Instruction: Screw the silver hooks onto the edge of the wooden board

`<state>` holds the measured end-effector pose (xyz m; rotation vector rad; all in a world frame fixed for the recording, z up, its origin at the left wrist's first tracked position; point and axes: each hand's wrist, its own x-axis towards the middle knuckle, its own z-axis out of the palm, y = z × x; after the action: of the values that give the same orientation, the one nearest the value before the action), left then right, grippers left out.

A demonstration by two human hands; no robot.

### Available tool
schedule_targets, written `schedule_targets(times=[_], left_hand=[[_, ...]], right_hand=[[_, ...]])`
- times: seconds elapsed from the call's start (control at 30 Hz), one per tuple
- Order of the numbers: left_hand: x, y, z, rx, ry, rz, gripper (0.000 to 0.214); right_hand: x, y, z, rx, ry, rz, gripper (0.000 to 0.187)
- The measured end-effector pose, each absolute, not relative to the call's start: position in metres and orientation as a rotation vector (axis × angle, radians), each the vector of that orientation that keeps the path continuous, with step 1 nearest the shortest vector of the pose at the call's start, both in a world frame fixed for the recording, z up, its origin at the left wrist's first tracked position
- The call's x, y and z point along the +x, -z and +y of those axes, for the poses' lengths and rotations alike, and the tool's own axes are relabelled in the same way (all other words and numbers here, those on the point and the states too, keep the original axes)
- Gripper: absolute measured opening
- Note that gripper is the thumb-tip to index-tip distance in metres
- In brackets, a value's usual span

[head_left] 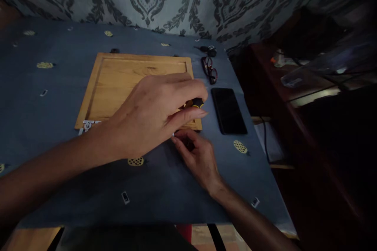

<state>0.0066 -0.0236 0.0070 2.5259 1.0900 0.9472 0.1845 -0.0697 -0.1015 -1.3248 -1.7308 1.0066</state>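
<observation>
A wooden tray-like board (118, 82) lies on a table covered with a blue cloth (44, 125). My left hand (150, 113) reaches across the board's near right corner, fingers closed round a black-and-yellow tool handle (197, 103). Below it my right hand (197, 157) rests on the cloth at the board's near edge, fingers pinched on something small that I cannot make out. A small metal bracket (87, 125) sits at the board's near left corner.
A black phone (228, 110) lies right of the board, with folded glasses (209, 70) and keys (208, 50) beyond it. A patterned wall cloth hangs behind. The table's right edge drops to a dark wooden shelf (294, 86) with clutter.
</observation>
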Motion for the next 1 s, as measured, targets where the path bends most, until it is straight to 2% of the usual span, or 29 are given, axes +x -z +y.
schedule_targets(times=[0.17,0.5,1.0], left_hand=[[0.0076,-0.0079,-0.0225,2.503,-0.942,1.095,0.013],[0.0092,-0.0071,-0.0191,2.59,-0.986,1.075,0.013],[0.0084,-0.0083,-0.0148,2.7,-0.955,1.088,0.026]], right_hand=[[0.1838,0.1041,-0.0661,-1.349,-1.111,-1.709,0.014],[0.1837,0.1051,-0.0667,-1.362,-1.08,-1.699,0.014],[0.1866,0.1075,-0.0678,-1.308,-1.094,-1.732,0.017]])
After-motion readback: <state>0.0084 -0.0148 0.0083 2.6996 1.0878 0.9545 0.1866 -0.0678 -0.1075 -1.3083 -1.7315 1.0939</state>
